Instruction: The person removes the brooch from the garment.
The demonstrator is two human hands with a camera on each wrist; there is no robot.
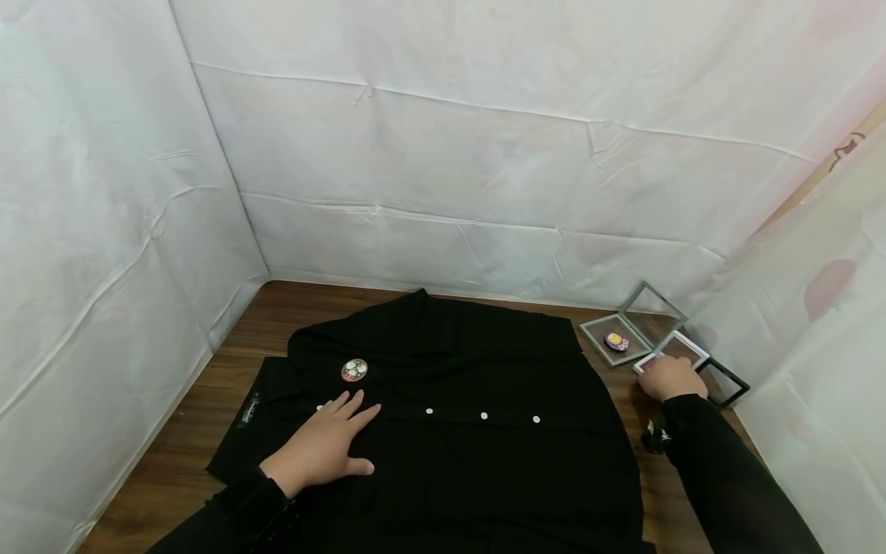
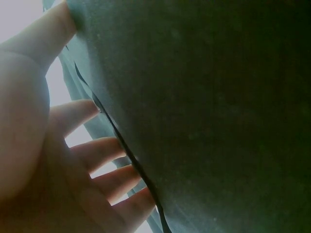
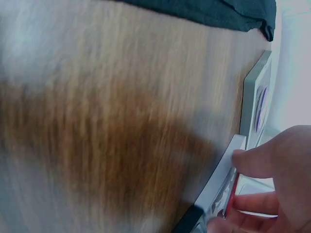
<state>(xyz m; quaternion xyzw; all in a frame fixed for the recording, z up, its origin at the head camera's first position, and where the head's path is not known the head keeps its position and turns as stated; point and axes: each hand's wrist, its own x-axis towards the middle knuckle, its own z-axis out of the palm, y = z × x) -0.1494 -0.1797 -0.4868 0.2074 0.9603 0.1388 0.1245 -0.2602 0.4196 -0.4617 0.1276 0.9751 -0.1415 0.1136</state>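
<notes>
A black button-up shirt (image 1: pixel 471 469) lies spread on the wooden table, with a round patterned badge (image 1: pixel 354 370) on its upper left. My left hand (image 1: pixel 321 446) rests on the shirt just below this badge, fingers spread. At the far right, my right hand (image 1: pixel 673 378) reaches into a small white display case (image 1: pixel 692 346). In the right wrist view its thumb and fingers pinch a thin red-edged badge (image 3: pixel 233 194) at the case's rim; most of the badge is hidden by the hand. The grey case (image 1: pixel 601 329) beside it stands open, holding a purple and yellow badge (image 1: pixel 617 342).
A black case (image 1: pixel 735 379) adjoins the white one on the right. White sheets (image 1: pixel 443 154) enclose the table (image 1: pixel 166 469) at the back and both sides. White buttons (image 1: pixel 484 415) run across the shirt, and a label (image 1: pixel 250 410) shows at its left.
</notes>
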